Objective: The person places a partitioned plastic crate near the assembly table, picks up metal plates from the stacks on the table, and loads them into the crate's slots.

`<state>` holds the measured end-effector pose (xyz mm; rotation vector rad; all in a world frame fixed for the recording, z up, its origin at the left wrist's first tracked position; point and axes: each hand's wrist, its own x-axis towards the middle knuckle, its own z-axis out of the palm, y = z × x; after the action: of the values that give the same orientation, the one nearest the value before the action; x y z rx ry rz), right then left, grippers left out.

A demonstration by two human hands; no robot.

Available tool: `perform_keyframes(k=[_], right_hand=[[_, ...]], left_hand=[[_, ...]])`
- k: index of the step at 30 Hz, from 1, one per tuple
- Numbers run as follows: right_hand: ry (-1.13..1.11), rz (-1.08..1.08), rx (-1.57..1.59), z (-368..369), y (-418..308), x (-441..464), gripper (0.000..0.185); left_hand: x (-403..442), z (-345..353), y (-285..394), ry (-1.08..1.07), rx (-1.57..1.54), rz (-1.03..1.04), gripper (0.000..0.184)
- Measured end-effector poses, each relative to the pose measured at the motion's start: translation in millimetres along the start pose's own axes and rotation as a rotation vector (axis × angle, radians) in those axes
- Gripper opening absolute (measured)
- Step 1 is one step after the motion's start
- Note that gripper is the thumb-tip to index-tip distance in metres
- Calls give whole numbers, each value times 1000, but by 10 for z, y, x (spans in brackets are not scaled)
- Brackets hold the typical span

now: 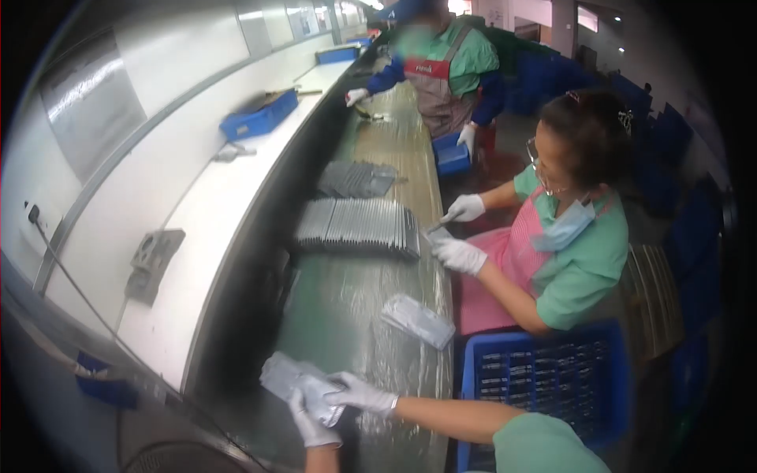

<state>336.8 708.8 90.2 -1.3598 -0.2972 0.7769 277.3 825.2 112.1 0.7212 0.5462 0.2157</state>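
Observation:
My left hand, in a white glove, comes up from the bottom edge with its fingers closed on a flat silvery-grey piece. From the right, my right hand, also gloved, grips the same piece at its upper right edge. Just beyond them, a few similar flat grey pieces lie overlapping on the green work surface. Blur hides the pieces' finer details. To the upper right of my hands, a small stack of flat grey pieces rests on the plastic-covered part.
A long row of upright metal pieces stands farther along. A co-worker on the right holds a small piece; another person works beyond. A blue crate with dark parts sits at right. A white ledge runs along the left.

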Motion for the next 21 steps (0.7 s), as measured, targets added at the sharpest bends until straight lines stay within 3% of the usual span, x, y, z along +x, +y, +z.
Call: perform_keyframes(k=[4, 8, 11, 14, 15, 16, 17, 18, 21], right_hand=[[82, -8, 188, -187, 79, -789, 67], [53, -80, 113, -327, 97, -1027, 62], [-51, -51, -58, -437, 0, -1008, 67], [-22, 112, -305, -603, -366, -958, 73], [-8, 71, -354, -643, -232, -791, 79], [8, 30, -403, -682, -115, -632, 87], [26, -9, -453, -718, 4, -478, 96], [83, 91, -421, -637, -6, -385, 103], [96, 306, -550, -458, -51, -197, 104]], left_hand=[[-444, -16, -593, 8, -144, -91, 49], [-537, -43, -859, -10, -49, 5, 55], [-578, -48, -762, -45, -111, -107, 55], [-636, 5, -464, -135, 77, -178, 50], [-496, -160, -443, -228, 80, -152, 56], [-753, 181, -270, -232, -78, -252, 62], [-676, 121, -257, -233, 6, -300, 73], [-567, -23, -254, -222, 91, -331, 84], [-572, 114, -327, -188, 158, -298, 78]])
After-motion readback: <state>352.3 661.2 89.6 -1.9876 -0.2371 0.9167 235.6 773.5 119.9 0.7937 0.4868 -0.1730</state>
